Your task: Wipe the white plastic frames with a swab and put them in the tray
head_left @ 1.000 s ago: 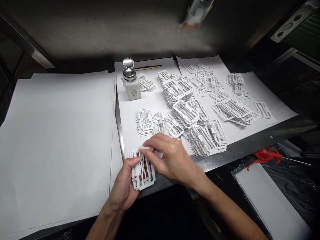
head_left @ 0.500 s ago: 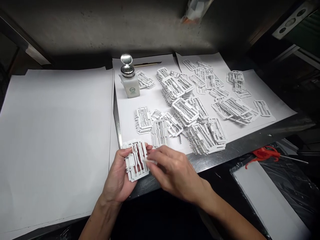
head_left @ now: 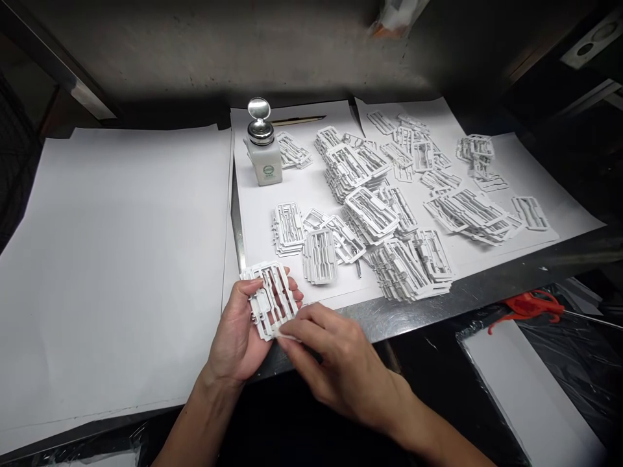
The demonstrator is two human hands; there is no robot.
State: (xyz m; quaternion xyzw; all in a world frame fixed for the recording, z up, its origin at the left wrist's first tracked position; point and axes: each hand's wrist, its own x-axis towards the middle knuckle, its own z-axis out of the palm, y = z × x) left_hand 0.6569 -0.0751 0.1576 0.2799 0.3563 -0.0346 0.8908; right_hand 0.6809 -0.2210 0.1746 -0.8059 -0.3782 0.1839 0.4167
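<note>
A small stack of white slotted plastic frames [head_left: 275, 295] rests in my left hand [head_left: 238, 324]. The thumb lies over the left edge of the stack, and fingertips show beyond its right side. My right hand [head_left: 341, 363] is at the stack's lower right corner. Between its thumb and fingers is a small white piece [head_left: 288, 335], perhaps a wipe, mostly hidden by the fingers. That piece appears to touch the corner of the top frame. Just past my hands, more stacks of the same frames [head_left: 320, 256] lie on white paper.
A white pump bottle [head_left: 266, 163] with its metal lid raised stands at the back. Tweezers [head_left: 298, 120] lie behind it. Piles of frames [head_left: 413, 269] spread over the right paper. A red air gun [head_left: 533, 305] lies beyond the metal table edge [head_left: 389, 324].
My right hand has moved down along the stack's right side to its lower corner, with the white piece still pinched. The camera view has shifted slightly left.
</note>
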